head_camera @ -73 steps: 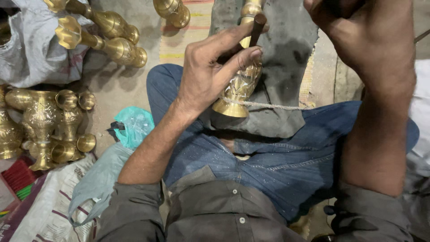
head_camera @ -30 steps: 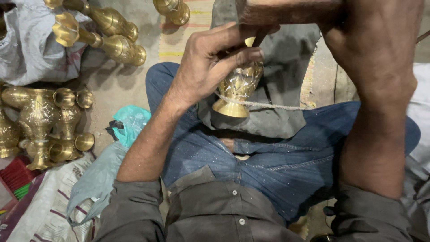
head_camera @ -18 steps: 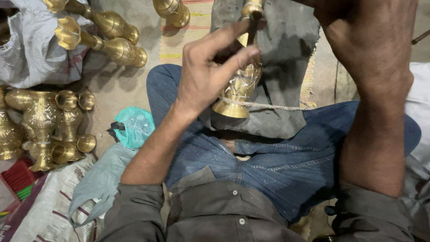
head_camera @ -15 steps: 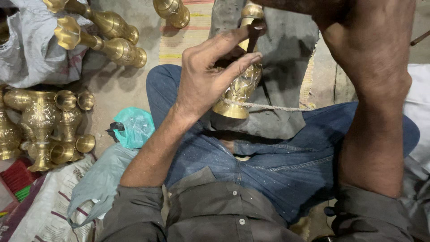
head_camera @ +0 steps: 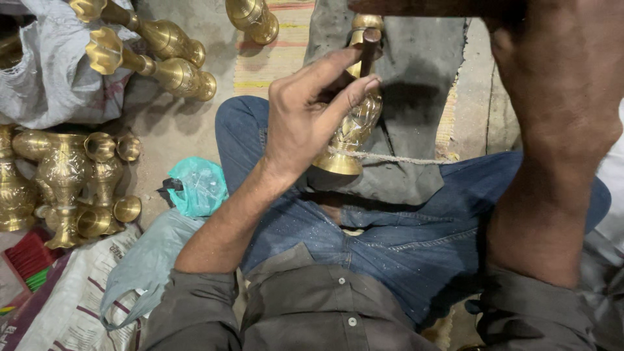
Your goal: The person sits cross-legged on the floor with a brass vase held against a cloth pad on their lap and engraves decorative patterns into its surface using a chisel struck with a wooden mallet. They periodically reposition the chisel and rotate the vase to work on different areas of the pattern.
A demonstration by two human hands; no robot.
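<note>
Now chiselling: my left hand [head_camera: 305, 123] pinches the dark metal punch [head_camera: 369, 49] on the embossed brass vase [head_camera: 351, 130], my right hand [head_camera: 559, 84] closed round a dark handle [head_camera: 422, 6]; the strike must land squarely.

My left hand [head_camera: 305, 123] reaches forward over my lap, wrist bent, thumb and fingers curled together in a pinch, the index finger stretched along the top. My left forearm is bare, sleeve pushed to the elbow. My right hand [head_camera: 559, 71] is raised close to my face, forearm upright, its fingers cut off from view.
</note>
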